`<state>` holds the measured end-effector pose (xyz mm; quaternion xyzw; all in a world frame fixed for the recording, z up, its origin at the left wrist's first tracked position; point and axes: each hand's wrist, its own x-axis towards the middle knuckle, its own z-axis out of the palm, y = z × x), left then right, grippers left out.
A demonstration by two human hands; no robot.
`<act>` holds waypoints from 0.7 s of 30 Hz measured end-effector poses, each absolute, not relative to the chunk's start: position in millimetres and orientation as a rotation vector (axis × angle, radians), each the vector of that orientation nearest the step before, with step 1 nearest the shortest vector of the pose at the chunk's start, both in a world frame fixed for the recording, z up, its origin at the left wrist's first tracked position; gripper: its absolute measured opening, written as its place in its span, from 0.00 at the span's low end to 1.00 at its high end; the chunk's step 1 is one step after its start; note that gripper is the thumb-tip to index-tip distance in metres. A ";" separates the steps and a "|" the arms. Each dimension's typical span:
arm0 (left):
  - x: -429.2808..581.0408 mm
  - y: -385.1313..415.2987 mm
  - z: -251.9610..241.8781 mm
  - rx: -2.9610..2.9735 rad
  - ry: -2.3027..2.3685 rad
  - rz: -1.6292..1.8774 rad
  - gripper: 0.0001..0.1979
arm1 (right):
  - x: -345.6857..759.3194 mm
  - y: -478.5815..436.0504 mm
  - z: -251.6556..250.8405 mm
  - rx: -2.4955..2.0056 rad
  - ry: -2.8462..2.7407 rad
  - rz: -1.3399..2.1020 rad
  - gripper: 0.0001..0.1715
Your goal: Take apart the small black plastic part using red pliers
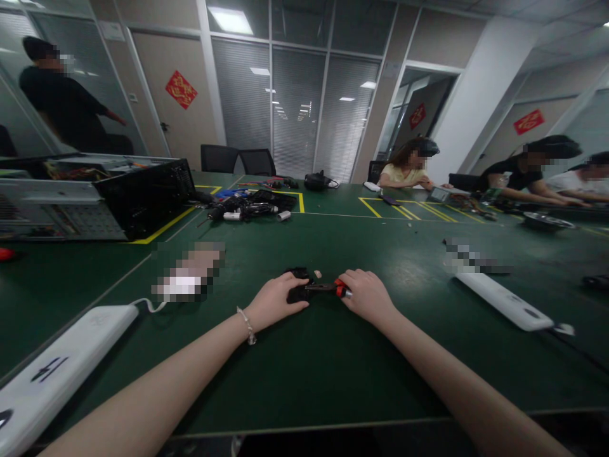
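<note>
My left hand (276, 298) is closed on a small black part (299, 284) that rests on the green table (304, 368). My right hand (365, 296) grips the red handle of a small tool (339, 288), pliers or a screwdriver, whose dark tip (320, 287) points left into the black part. A tiny pale piece (317, 274) lies just behind the part. A bracelet (247, 325) sits on my left wrist.
A white power strip (57, 368) lies at the near left and another (507, 301) at the right. An open computer case (95, 197) stands at the far left, loose tools and parts (247, 206) behind. People sit at the far right; one stands at the far left.
</note>
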<state>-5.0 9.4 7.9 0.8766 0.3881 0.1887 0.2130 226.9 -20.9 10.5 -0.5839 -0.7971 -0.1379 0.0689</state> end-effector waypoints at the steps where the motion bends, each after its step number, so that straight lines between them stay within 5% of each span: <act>1: -4.9 9.3 8.3 2.431 1.076 0.521 0.23 | 227.1 -20.7 10.5 -1.763 -2.401 -0.408 0.13; 21: -4.0 9.8 6.9 2.421 1.082 0.527 0.23 | 225.8 -21.4 11.3 -1.754 -2.386 -0.411 0.12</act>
